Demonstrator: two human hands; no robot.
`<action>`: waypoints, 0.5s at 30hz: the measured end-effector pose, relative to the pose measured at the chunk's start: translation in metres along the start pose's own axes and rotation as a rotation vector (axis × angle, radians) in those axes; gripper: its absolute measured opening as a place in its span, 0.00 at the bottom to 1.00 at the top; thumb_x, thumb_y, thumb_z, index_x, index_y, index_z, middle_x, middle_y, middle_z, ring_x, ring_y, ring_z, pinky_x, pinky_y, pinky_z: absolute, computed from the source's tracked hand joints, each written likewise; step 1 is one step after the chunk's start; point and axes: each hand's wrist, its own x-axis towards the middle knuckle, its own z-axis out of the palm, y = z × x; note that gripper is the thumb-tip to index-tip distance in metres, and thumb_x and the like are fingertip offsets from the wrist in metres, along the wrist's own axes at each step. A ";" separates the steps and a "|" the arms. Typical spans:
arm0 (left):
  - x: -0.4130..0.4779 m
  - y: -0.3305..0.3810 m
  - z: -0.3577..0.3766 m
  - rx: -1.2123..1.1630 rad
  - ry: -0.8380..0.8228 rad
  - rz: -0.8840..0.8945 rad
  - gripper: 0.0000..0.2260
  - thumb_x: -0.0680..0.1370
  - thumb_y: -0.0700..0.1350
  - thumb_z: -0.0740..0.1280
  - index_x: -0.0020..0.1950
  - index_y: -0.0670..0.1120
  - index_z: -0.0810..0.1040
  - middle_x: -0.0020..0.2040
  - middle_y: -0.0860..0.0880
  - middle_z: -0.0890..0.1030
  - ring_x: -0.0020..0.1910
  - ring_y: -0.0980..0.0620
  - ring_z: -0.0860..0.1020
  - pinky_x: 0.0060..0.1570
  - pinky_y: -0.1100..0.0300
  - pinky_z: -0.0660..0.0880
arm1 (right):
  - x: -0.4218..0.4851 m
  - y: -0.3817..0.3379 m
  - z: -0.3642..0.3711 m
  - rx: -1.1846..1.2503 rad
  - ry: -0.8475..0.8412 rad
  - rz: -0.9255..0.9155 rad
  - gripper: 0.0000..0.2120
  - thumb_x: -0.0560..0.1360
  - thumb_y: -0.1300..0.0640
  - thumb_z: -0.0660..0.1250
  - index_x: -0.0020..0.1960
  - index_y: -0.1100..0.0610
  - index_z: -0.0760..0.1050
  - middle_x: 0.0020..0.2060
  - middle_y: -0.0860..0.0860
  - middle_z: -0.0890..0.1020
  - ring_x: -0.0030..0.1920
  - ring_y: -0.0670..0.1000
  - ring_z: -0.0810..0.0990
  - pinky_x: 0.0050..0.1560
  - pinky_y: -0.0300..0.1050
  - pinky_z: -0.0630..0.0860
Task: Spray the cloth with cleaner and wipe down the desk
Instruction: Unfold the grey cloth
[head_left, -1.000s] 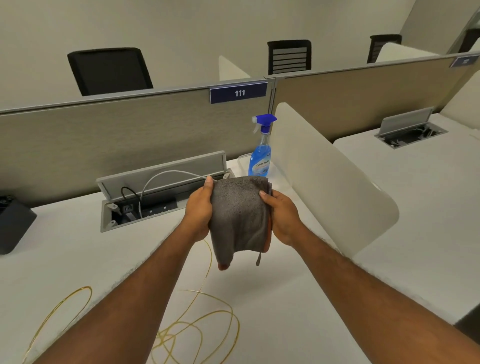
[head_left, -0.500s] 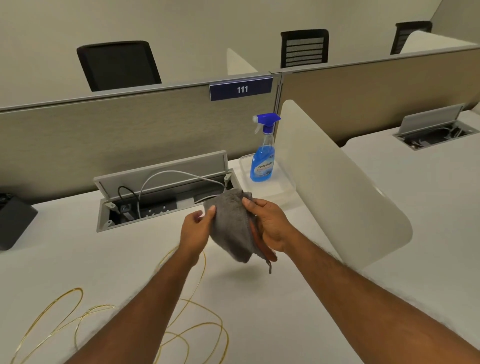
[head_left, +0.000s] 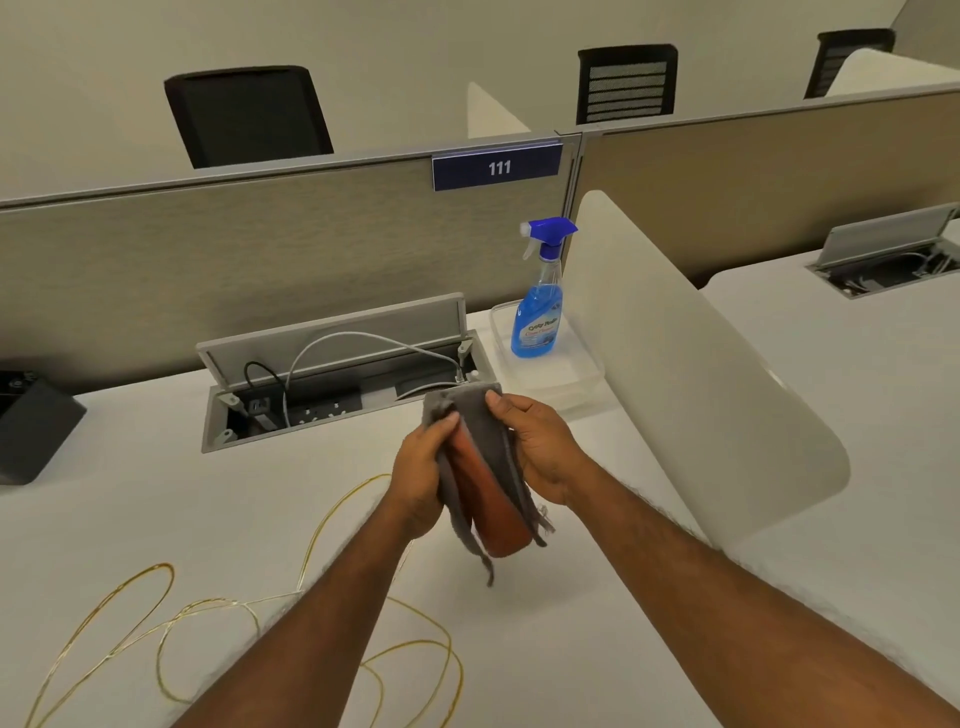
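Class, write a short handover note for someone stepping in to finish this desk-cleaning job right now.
Left hand and right hand: both grip the folded grey cloth, held above the desk.
Spray bottle: upright in a clear tray at the back, beside the white divider, untouched.
Done: cloth picked up.
Left: spray the cloth, then wipe the desk, probably working around the loose yellow wire.

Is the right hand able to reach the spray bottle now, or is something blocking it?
Probably yes. Only bare desk and the clear tray's rim lie between the right hand and the spray bottle, but that hand must first release the cloth.
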 end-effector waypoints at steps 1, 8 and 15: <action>0.000 -0.001 -0.002 -0.059 0.041 -0.044 0.14 0.82 0.52 0.60 0.61 0.46 0.77 0.49 0.42 0.84 0.51 0.42 0.82 0.48 0.51 0.79 | 0.002 0.000 -0.001 0.008 0.029 0.007 0.16 0.69 0.39 0.69 0.48 0.49 0.84 0.46 0.50 0.86 0.49 0.52 0.85 0.44 0.41 0.81; 0.004 -0.004 -0.027 -0.468 0.102 -0.129 0.29 0.76 0.64 0.63 0.69 0.45 0.74 0.60 0.39 0.81 0.59 0.39 0.80 0.58 0.41 0.77 | 0.012 -0.007 -0.010 0.158 0.134 0.033 0.11 0.79 0.48 0.64 0.52 0.53 0.81 0.49 0.51 0.86 0.52 0.52 0.84 0.43 0.42 0.82; 0.008 -0.008 -0.032 -0.174 0.075 -0.172 0.20 0.72 0.49 0.72 0.62 0.45 0.77 0.55 0.40 0.81 0.56 0.39 0.78 0.53 0.43 0.78 | 0.023 -0.013 -0.012 0.019 0.190 -0.003 0.09 0.80 0.46 0.62 0.50 0.49 0.78 0.49 0.48 0.82 0.51 0.50 0.81 0.42 0.38 0.79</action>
